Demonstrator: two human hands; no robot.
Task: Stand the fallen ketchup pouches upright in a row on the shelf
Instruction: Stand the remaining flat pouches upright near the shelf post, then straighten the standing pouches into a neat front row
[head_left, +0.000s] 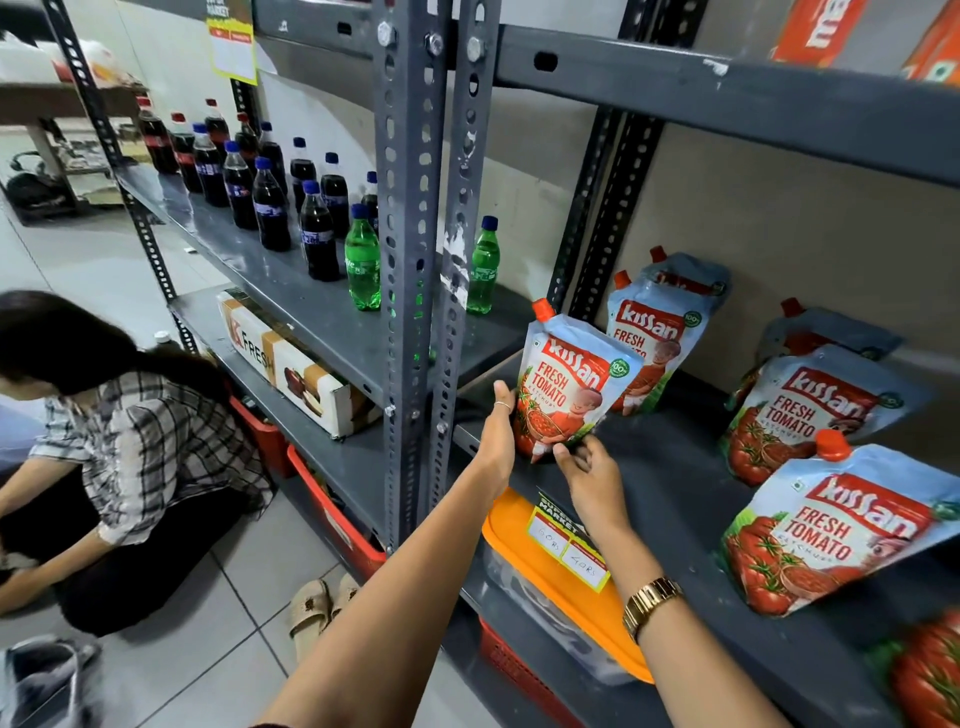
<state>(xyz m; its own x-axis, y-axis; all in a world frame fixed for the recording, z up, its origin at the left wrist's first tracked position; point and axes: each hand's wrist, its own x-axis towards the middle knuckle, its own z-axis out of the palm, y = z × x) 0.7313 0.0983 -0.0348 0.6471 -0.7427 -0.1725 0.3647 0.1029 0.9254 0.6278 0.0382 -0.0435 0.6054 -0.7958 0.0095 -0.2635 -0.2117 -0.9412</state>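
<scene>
Grey shelf — upright red-capped pouch.

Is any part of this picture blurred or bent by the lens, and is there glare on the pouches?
Head view: the pouch held by the left hand and right hand is sharp; the bottom-right pouch is smeared; the shelf posts lean from wide-angle distortion; only soft sheen, no harsh glare.

1. Left hand fingers sit behind the front pouch; only the thumb shows.
2. Second pouch lower left is covered by the front one.
3. Bottom-right pouch is blurred and cut by the frame edge.
4. Handwriting on the price tag is too small to read reliably.
</scene>
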